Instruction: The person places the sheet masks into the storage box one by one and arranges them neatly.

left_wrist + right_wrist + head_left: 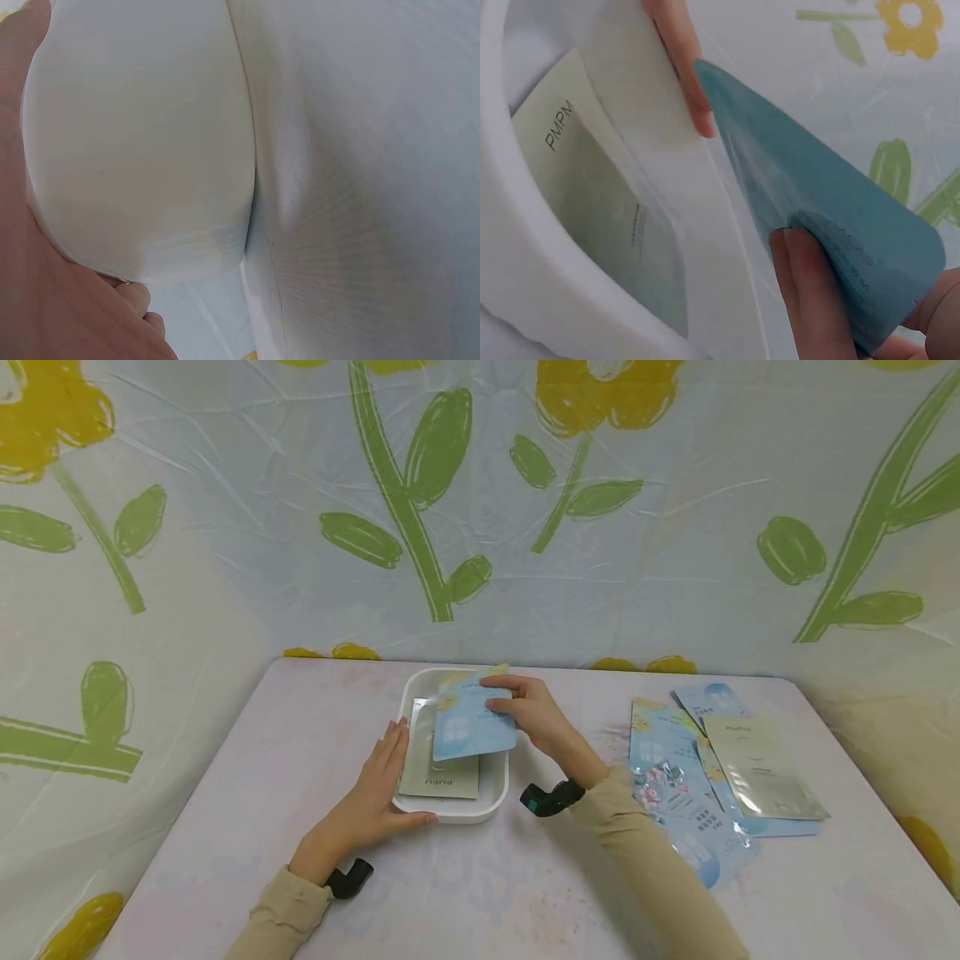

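Observation:
My right hand (pixel 542 714) pinches a blue face mask packet (pixel 474 722) by its right side, holding it tilted above a white plastic tray (pixel 457 817). In the right wrist view the blue packet (pixel 832 195) stands out over the rim, gripped between thumb and fingers. Inside the tray lies a pale packet marked PMPM (pixel 441 787), partly covered by the blue one in the head view. My left hand (pixel 375 789) rests against the tray's left side and near corner, fingers extended along the wall. The left wrist view shows this hand beside the tray's outer wall (pixel 142 135).
On the right of the table (pixel 465 902) several packets lie overlapped: blue ones (pixel 663 739), a pale PMPM one (pixel 765 768) and a shiny flowered one (pixel 693 822). A flower-print cloth (pixel 285 568) hangs behind the table.

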Tool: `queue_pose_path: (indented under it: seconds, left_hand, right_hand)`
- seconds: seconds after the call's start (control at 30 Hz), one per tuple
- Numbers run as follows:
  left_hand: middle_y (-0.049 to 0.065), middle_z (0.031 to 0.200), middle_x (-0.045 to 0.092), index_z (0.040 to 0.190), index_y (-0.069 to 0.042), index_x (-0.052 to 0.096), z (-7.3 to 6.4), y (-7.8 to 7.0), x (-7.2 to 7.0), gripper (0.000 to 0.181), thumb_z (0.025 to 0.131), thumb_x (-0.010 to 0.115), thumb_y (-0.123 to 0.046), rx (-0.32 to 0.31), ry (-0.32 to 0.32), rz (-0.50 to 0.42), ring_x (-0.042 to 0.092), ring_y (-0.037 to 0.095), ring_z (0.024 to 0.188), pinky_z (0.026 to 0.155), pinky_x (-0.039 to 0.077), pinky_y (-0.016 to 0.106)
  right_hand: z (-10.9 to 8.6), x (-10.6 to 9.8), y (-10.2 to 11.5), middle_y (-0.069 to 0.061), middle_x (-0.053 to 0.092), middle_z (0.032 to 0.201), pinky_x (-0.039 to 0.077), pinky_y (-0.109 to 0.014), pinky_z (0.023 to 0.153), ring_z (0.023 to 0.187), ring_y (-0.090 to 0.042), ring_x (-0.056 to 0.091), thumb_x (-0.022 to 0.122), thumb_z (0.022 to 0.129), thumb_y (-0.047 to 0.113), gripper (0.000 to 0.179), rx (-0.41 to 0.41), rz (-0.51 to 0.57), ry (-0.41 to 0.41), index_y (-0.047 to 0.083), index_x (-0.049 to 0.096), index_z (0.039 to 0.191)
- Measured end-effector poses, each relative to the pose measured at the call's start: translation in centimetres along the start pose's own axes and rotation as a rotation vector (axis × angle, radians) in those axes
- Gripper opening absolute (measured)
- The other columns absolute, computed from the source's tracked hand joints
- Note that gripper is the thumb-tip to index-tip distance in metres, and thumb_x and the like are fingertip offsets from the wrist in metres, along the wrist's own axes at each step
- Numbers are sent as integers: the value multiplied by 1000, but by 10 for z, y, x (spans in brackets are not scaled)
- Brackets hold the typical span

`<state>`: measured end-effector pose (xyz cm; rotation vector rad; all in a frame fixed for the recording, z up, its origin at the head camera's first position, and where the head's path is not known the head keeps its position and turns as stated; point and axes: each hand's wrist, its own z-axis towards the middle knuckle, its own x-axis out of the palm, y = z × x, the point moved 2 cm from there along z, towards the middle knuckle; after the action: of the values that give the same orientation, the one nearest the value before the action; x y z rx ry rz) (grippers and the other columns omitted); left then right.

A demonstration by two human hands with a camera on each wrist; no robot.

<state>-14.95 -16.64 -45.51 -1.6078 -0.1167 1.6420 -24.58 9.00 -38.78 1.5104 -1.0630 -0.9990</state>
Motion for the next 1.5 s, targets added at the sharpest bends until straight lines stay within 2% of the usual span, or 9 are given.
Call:
queue_pose_path:
  seconds: [0.2, 0.37, 0.63, 0.77, 0.9, 1.07, 1.27, 1.5]
  left_hand:
    - [8, 166, -8, 159, -7, -7, 0, 0, 0, 127, 79, 74, -63, 19, -5, 6, -9, 28, 151, 119, 8, 58]
    - [9, 166, -9, 158, -6, -7, 0, -1, 0, 127, 79, 74, -62, 26, -5, 2, -10, 29, 151, 119, 7, 59]
    - [8, 166, -9, 158, -7, -8, 0, -1, 1, 127, 79, 75, -61, 23, -4, 0, -10, 28, 151, 119, 8, 59]
    - [8, 166, -9, 159, -8, -8, -1, -1, 1, 127, 79, 75, -62, 15, -3, -5, -10, 29, 151, 119, 8, 60]
    - [8, 166, -10, 158, -7, -8, -1, -1, 0, 127, 79, 75, -61, 13, -1, -4, -10, 29, 151, 119, 7, 57]
    - [8, 166, -10, 158, -3, -6, 0, 1, 1, 127, 79, 76, -59, 25, 0, 13, -11, 27, 151, 121, 5, 54]
    - [9, 166, -9, 157, 0, -4, 0, 1, 2, 126, 80, 75, -59, 31, -1, 24, -11, 27, 151, 121, 5, 54]
    - [8, 166, -10, 158, -2, -4, 0, 1, 1, 125, 80, 74, -61, 20, 2, 24, -11, 26, 151, 120, 7, 56]
  right_hand:
    - [2, 15, -7, -22, 58, 132, 56, -27, 78, 104, -22, 63, 59, 93, -6, 44, 2, -47, 56, -1, 57, 136]
    - [4, 27, -15, -19, 55, 135, 51, -28, 85, 107, -23, 57, 63, 89, -5, 47, -9, -162, 74, 0, 58, 135]
    - [4, 44, -21, -20, 52, 139, 49, -39, 95, 118, -29, 53, 64, 85, -7, 53, -41, -242, 91, -4, 54, 137]
    - [4, 50, -25, -22, 51, 141, 45, -46, 103, 124, -31, 50, 65, 85, -7, 54, -64, -343, 78, -5, 54, 137]
    - [3, 55, -27, -24, 49, 143, 38, -51, 110, 134, -35, 44, 66, 84, -4, 54, -128, -492, 41, -5, 55, 136]
    - [-1, 61, -27, -27, 48, 142, 37, -51, 111, 133, -41, 44, 67, 85, 0, 55, -195, -650, 3, -8, 52, 138]
    - [-2, 65, -27, -28, 49, 137, 40, -52, 108, 127, -41, 48, 69, 85, 4, 56, -191, -678, -49, -8, 52, 138]
    - [-1, 67, -28, -30, 48, 136, 42, -52, 107, 126, -42, 48, 71, 85, 6, 58, -174, -692, -51, -10, 51, 137]
